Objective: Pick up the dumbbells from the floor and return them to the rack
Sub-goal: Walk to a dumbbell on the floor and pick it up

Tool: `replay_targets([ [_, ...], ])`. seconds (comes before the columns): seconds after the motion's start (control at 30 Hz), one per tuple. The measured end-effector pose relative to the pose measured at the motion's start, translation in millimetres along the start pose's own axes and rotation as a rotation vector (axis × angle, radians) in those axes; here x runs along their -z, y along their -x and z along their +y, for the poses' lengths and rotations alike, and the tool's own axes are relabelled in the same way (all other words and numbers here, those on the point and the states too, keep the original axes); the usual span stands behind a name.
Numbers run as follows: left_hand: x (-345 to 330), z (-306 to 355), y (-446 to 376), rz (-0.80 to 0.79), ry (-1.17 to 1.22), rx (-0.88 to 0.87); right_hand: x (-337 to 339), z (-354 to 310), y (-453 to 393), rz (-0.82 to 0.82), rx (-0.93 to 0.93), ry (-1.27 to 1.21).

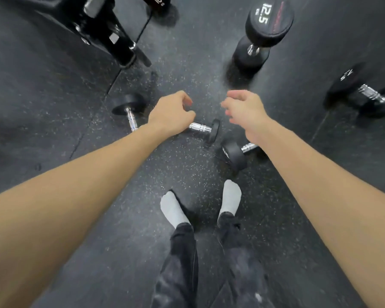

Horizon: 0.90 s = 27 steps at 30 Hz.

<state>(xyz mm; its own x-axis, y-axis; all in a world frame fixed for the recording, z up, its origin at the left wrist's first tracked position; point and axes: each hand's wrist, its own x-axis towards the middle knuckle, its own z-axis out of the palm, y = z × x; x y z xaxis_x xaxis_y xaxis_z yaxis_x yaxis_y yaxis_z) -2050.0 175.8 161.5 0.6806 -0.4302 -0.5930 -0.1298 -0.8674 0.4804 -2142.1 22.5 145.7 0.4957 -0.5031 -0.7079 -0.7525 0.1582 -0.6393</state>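
Small dumbbell [203,130] is lying on the speckled floor [180,165] dead center, its near end sitting hidden under the left hand [170,112], which is hovering above with fingers loosely curled, holding nothing. Right hand [245,107] is doing the same at 1 o'clock, relaxed and empty. Another small one [236,153] is lying at 3 o'clock, a third [129,110] at 9. The 12.5 dumbbell [262,32] is standing upright at 1 o'clock, rack [111,30] at 11.
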Motion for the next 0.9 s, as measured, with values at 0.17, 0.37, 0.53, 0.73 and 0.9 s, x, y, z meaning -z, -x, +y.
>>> replay_targets([
  [0.17, -70.2, -77.8, -84.4, 0.048, 0.057, 0.144, -48.4, 90.6, -97.5, 0.080, -0.110, 0.017],
  [0.37, -146.4, -135.0, -171.5, 0.092, -0.001, 0.185, -94.8, 161.7, -191.5, 0.040, -0.242, 0.119],
  [0.53, -190.7, -156.6, -231.6, 0.072, 0.120, 0.348, -118.2, 203.4, -246.4, 0.057, -0.429, 0.027],
  [0.73, -195.4, -178.5, -257.0, 0.039, -0.029, 0.340, -128.5, 215.7, -267.4, 0.089, -0.448, -0.063],
  [0.9, -157.5, -144.3, -220.0, 0.029, -0.132, 0.185, -105.7, 192.1, -228.0, 0.129, -0.420, -0.120],
])
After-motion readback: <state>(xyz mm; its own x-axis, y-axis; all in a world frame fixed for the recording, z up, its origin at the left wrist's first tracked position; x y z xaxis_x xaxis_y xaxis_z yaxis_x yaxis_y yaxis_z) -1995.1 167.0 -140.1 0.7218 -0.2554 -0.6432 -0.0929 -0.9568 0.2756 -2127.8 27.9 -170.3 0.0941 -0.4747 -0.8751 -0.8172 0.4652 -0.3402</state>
